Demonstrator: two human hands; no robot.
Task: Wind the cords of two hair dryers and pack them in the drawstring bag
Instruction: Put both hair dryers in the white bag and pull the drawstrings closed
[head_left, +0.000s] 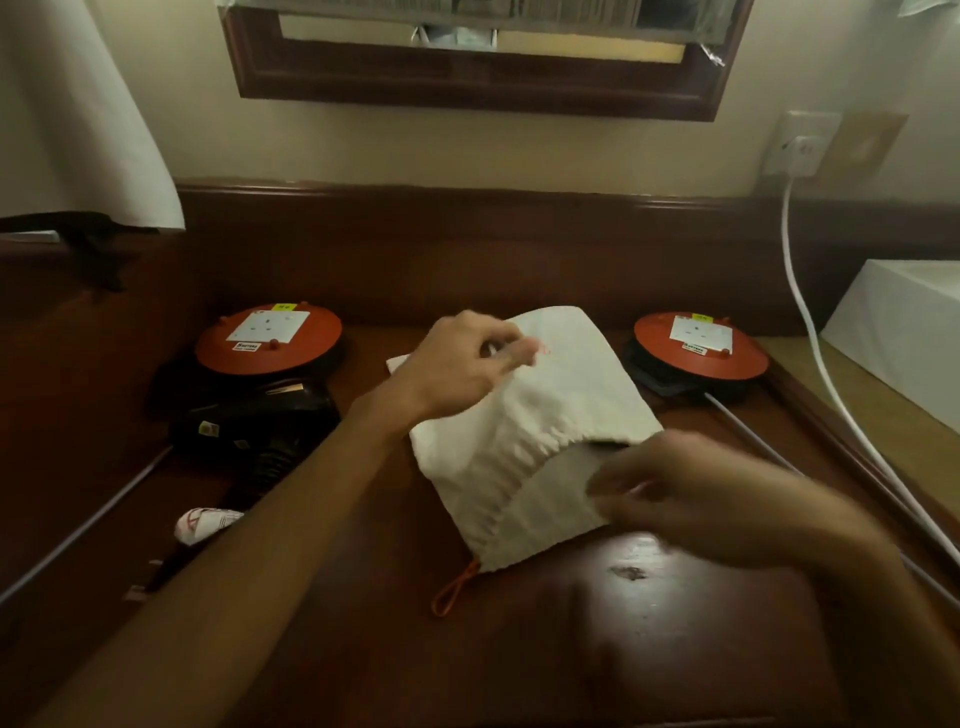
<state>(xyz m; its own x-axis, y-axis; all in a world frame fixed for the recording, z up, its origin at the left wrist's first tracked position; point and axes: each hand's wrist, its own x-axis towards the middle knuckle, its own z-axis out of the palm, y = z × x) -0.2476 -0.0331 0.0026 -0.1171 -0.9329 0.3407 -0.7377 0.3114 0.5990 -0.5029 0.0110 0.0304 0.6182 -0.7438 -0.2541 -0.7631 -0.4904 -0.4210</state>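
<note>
Judging from the head view, the drawstring bag (540, 415) will handle as a light, limp thing — thin cloth that folds wherever it is not held, so it wants holding at the gathered mouth hem, one side to each of the hands, to keep the opening wide. It lies in the middle of the dark wooden surface (649, 649), mouth turned toward the person and to the right. The left hand (467, 374) is above the bag's far part, fingers curled and apparently pinching the cloth, though blur makes the contact uncertain. The right hand (691, 493) is at the mouth edge and too smeared by motion to say whether it grips the hem or only touches it.

The bag is off-white, creased along the channel, with an orange cord loop (454, 592) trailing from its near corner onto the wood. A dark gap shows at the mouth; whether anything is inside I cannot tell.

One black hair dryer (254, 421) lies to the left of the bag, near but apart from it. It looks rigid, smooth-shelled and far heavier than the bag — best taken by the handle, with its cord kept bundled. Behind it sits an orange cord reel (267, 340); a second reel (698, 345) stands to the bag's right. A second dryer is not plainly visible.
</note>
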